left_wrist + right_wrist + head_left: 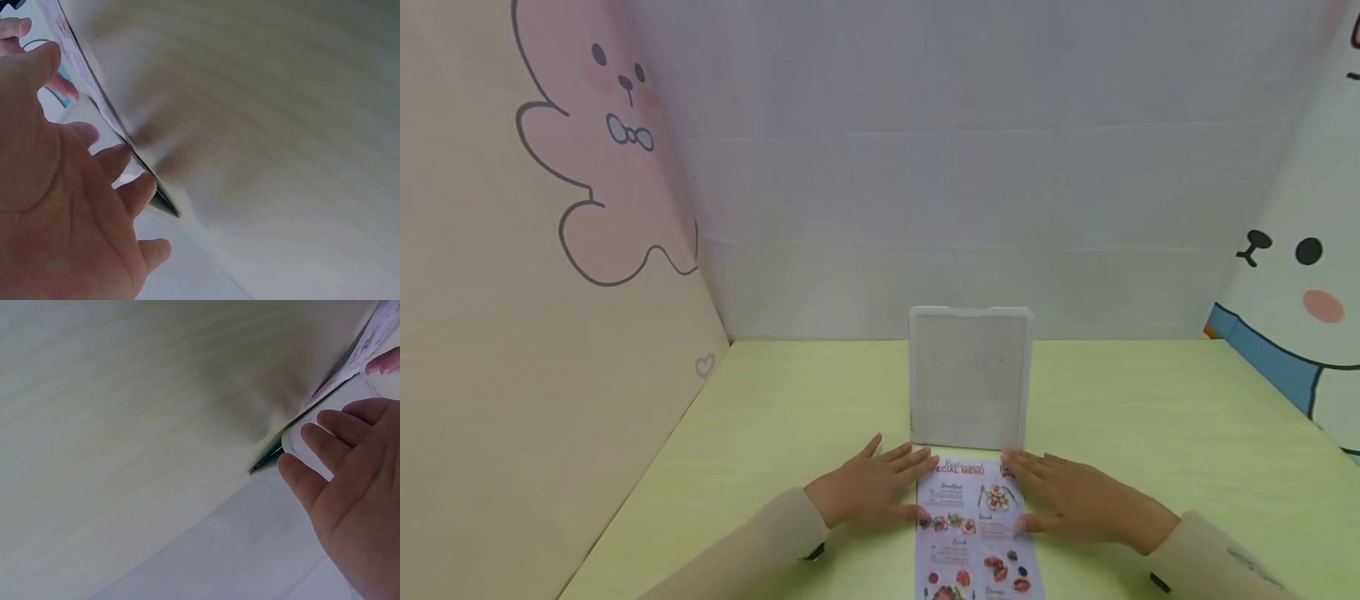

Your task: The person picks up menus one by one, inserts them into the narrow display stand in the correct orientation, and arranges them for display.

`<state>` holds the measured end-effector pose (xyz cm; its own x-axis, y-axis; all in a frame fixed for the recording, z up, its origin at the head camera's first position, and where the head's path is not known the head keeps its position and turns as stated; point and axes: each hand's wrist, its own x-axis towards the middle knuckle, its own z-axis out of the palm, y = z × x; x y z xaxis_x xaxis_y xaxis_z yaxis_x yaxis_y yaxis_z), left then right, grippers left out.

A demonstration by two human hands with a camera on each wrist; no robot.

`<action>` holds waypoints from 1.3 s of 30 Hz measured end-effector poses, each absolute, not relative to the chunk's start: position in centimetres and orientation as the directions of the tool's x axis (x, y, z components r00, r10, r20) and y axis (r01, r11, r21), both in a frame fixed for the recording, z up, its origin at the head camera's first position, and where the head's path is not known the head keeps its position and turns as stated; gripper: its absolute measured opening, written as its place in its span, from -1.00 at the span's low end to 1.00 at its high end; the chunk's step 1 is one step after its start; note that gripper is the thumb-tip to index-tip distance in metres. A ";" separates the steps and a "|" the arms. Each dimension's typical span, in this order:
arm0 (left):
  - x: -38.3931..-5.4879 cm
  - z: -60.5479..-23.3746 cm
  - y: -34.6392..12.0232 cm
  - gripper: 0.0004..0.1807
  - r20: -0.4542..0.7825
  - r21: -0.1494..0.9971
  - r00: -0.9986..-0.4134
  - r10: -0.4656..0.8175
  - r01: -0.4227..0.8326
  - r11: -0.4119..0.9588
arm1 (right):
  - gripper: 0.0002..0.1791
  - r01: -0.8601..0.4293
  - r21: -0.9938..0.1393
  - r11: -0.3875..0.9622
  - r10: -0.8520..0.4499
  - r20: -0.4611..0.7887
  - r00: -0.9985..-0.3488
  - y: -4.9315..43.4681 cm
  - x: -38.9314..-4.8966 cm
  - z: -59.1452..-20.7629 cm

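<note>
In the head view, a printed menu sheet (973, 533) lies at the lower centre of the frame on the pale yellow-green table (805, 400), just in front of a white-rimmed panel (970, 379), with the left hand (868, 487) at its left edge and the right hand (1078, 497) at its right, both with fingers extended and clasping nothing. The left wrist view shows that hand's palm filling the left side, fingers loosely straight, the sheet a thin strip at upper left. In the right wrist view, the right hand's relaxed, ungripping fingers enter from the lower right, below the sheet at upper right.
</note>
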<state>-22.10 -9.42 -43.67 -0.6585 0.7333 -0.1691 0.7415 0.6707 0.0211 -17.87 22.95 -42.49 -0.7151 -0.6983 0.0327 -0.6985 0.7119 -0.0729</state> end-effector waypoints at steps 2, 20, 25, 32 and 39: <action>-21.9 -43.5 -9.2 -0.17 -0.195 0.028 -0.663 0.723 0.733 0.680 | -0.10 -0.700 -0.084 0.709 -0.701 0.029 -0.713 22.7 -17.8 -42.7; -21.5 -42.8 -8.4 -0.14 -0.242 0.065 -0.691 0.681 0.689 0.722 | -0.05 -0.676 -0.101 0.730 -0.681 -0.022 -0.732 22.1 -17.5 -43.1; -21.7 -42.9 -8.4 -0.14 -0.234 0.080 -0.691 0.684 0.687 0.722 | -0.05 -0.674 -0.124 0.728 -0.682 -0.033 -0.730 22.1 -17.7 -43.1; -21.9 -43.2 -8.4 -0.13 -0.225 0.075 -0.689 0.689 0.693 0.717 | -0.04 -0.643 -0.200 0.739 -0.666 -0.070 -0.743 22.1 -17.8 -42.7; -22.1 -43.1 -8.3 -0.09 -0.221 0.122 -0.685 0.694 0.687 0.717 | -0.05 -0.631 -0.235 0.739 -0.661 -0.076 -0.746 22.2 -18.0 -42.7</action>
<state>-22.10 -8.30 -43.08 -0.6850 0.6941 -0.2211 0.6868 0.7166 0.1219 -17.96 22.18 -42.72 -0.7462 -0.6615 -0.0755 -0.6314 0.7391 -0.2347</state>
